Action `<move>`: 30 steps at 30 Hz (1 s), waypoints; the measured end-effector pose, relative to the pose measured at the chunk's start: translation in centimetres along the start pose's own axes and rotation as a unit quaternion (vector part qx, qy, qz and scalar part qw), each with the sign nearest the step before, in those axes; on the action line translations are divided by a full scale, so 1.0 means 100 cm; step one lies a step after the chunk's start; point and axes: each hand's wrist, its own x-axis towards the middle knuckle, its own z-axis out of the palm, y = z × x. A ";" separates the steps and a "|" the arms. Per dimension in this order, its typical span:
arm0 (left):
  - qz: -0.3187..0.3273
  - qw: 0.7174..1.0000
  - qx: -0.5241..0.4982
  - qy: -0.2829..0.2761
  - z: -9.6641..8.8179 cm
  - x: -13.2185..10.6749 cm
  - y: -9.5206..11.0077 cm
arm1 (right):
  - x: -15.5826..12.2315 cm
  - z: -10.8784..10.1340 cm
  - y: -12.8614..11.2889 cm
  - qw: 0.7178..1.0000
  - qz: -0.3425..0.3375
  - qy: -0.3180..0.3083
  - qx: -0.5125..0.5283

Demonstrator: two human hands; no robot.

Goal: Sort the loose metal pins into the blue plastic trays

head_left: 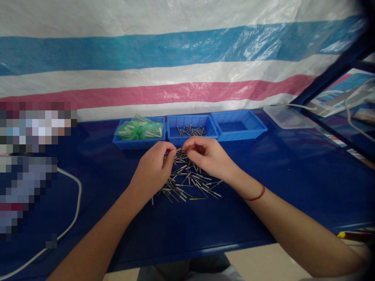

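Note:
A loose heap of small metal pins (190, 181) lies on the blue table (293, 175), straight in front of me. My left hand (154, 168) hovers over the heap's left side, fingers curled and pinched together at the tips. My right hand (206, 156) is over the heap's far right, fingers also pinched; a red string circles that wrist. The two pinches nearly meet above the heap. What sits between the fingertips is too small to make out.
Three blue bins stand in a row behind the heap: the left bin (129, 142) holds clear green bags, the middle bin (172, 134) holds more pins, the right bin (249, 130) looks bare. A clear lid (288, 117) lies far right. A white cable (73, 203) curves at left.

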 end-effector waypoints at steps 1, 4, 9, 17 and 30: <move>-0.021 0.999 -0.028 0.010 0.000 0.000 0.001 | -0.001 0.001 0.000 1.000 0.006 -0.009 0.015; -0.057 0.994 -0.087 0.027 0.003 -0.002 0.005 | -0.002 0.004 -0.003 0.998 0.013 -0.018 0.057; -0.073 0.990 -0.118 0.037 0.008 -0.004 0.007 | -0.003 0.008 -0.006 0.996 0.013 0.023 0.080; -0.073 0.990 -0.121 0.028 0.008 -0.002 0.007 | -0.004 0.007 -0.004 0.997 -0.034 0.046 0.048; -0.033 0.997 -0.062 0.038 0.000 0.002 -0.004 | -0.004 0.002 -0.006 0.997 -0.047 0.012 -0.056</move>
